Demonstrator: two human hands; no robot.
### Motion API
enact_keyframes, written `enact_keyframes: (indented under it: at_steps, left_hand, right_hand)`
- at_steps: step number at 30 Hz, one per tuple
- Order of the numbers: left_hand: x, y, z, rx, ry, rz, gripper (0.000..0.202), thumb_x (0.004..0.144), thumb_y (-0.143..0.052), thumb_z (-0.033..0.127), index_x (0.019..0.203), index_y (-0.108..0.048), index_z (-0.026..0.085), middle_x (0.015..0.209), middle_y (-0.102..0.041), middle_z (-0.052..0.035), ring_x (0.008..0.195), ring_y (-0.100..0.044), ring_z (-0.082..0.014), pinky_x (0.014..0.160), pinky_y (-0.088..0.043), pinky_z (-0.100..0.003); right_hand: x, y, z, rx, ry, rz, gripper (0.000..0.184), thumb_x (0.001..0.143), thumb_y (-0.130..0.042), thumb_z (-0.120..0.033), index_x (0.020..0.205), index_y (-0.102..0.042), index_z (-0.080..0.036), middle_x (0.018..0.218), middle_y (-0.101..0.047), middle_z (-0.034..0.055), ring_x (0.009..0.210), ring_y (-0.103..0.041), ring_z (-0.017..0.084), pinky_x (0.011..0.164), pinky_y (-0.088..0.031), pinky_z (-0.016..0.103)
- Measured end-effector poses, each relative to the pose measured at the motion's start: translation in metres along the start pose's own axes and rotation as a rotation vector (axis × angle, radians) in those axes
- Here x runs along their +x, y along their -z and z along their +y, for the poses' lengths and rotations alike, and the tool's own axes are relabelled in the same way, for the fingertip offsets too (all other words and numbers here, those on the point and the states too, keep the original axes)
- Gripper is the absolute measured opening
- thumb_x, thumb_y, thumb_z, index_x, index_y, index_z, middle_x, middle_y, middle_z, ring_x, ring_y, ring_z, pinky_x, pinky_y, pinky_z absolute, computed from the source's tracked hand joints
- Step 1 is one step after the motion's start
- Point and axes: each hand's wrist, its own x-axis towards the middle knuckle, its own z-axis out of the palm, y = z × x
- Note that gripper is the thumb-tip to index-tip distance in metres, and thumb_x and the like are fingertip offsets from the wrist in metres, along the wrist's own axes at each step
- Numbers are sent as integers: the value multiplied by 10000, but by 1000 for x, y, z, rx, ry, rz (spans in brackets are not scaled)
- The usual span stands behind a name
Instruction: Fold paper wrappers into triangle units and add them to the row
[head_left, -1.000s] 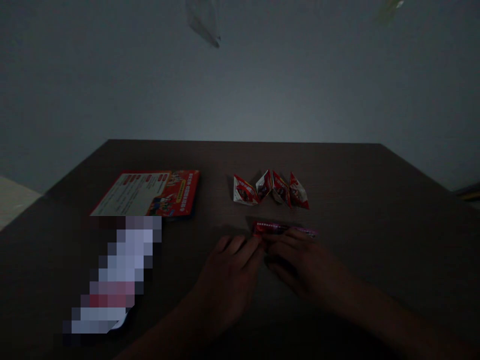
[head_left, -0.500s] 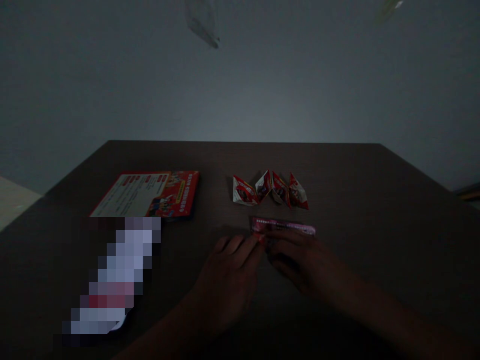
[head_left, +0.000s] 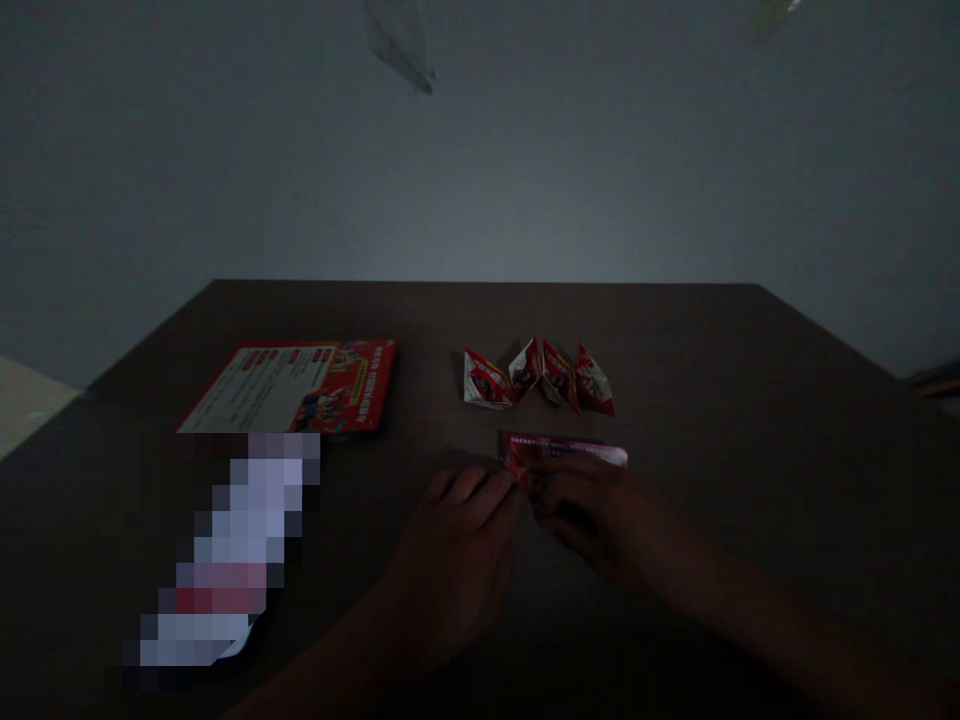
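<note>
Just above the right hand [head_left: 615, 515], in the lower middle of the frame, the pink strip [head_left: 561, 447] has turned from a narrow, dark band to a broader, paler one, with more of its printed face showing. Its right end now looks light pink instead of deep purple. The whole view has slid very slightly, leaving things a touch further left.

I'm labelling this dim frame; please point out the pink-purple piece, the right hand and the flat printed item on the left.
Pink-purple piece [head_left: 564, 447]: head view, its visible printed strip.
Right hand [head_left: 616, 510]: head view, back of the hand.
Flat printed item [head_left: 291, 388]: head view, its upper face.
</note>
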Motion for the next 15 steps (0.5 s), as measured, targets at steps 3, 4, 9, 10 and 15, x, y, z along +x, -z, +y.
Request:
enact_keyframes:
  at_steps: [3, 4, 9, 10, 15]
  left_hand:
    - [0, 0, 0, 10, 0, -2, 439, 832, -457, 142, 1269, -480, 183, 1270, -541, -64, 1095, -455, -266, 918, -355, -440]
    - [0, 0, 0, 17, 0, -6, 440, 833, -454, 144, 1271, -478, 178, 1277, -537, -63, 1101, -452, -267, 918, -353, -440]
    - [0, -2, 1, 65, -21, -30, 426, 844, -440, 154, 1268, -478, 148, 1288, -539, -75, 1106, -455, -271, 911, -350, -439]
    - [0, -2, 1, 74, -25, -33, 421, 848, -437, 158, 1267, -479, 148, 1288, -540, -78, 1101, -459, -272, 906, -350, -438]
    - [1, -2, 3, 94, -23, -48, 446, 841, -447, 156, 1287, -461, 147, 1322, -514, -73, 1108, -455, -269, 905, -347, -438]
  right_hand:
    - [0, 0, 0, 11, 0, 0, 133, 814, -563, -73, 807, -576, -204, 991, -643, 54, 1011, -585, 191, 874, -471, 332]
    - [0, -1, 0, 11, 4, 1, 135, 811, -566, -69, 804, -574, -203, 974, -644, 54, 1013, -583, 194, 877, -469, 332]
    - [0, 0, 0, -10, 1, -14, 127, 804, -576, -73, 816, -574, -199, 971, -638, 50, 1023, -574, 198, 890, -458, 336]
    - [0, 0, -1, -11, -5, -17, 125, 804, -576, -74, 816, -573, -198, 976, -636, 50, 1021, -574, 196, 890, -458, 335]
    - [1, 3, -4, -17, -11, -26, 124, 812, -564, -74, 814, -575, -197, 958, -638, 50, 1009, -576, 194, 881, -462, 333]
